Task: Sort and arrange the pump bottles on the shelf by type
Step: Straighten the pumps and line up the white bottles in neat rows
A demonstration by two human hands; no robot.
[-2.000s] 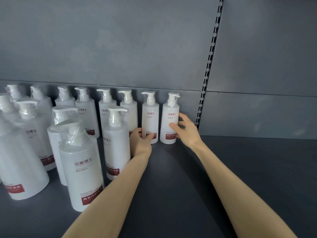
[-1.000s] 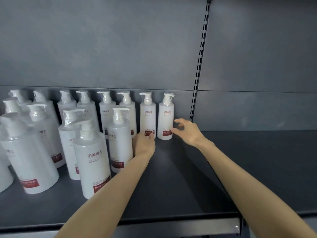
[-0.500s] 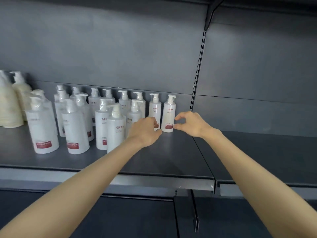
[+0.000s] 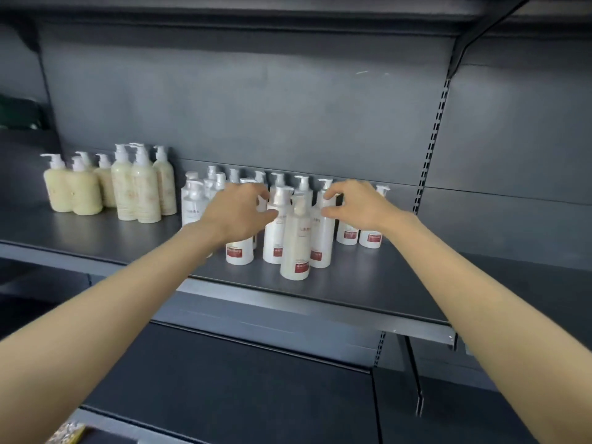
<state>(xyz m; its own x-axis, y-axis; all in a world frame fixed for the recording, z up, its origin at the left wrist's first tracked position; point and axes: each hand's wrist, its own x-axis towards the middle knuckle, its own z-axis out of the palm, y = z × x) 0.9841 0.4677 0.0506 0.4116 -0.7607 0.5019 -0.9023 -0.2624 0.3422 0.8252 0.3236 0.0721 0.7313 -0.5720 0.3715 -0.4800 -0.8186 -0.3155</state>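
Head, left hand (image 4: 238,213) hides bottles (image 4: 239,255), grip unclear

A dark grey metal shelf (image 4: 352,293) runs across a matching matt back panel (image 4: 256,107). A slotted upright (image 4: 432,139) divides it from the next bay (image 4: 519,139) on the right, with an angled bracket (image 4: 480,36) under the upper shelf (image 4: 224,8). Below lies a lower shelf (image 4: 224,379). The light is soft and even.

Roughly seven cream pump bottles (image 4: 123,193) and about thirteen white pump bottles (image 4: 294,251), several partly hidden.
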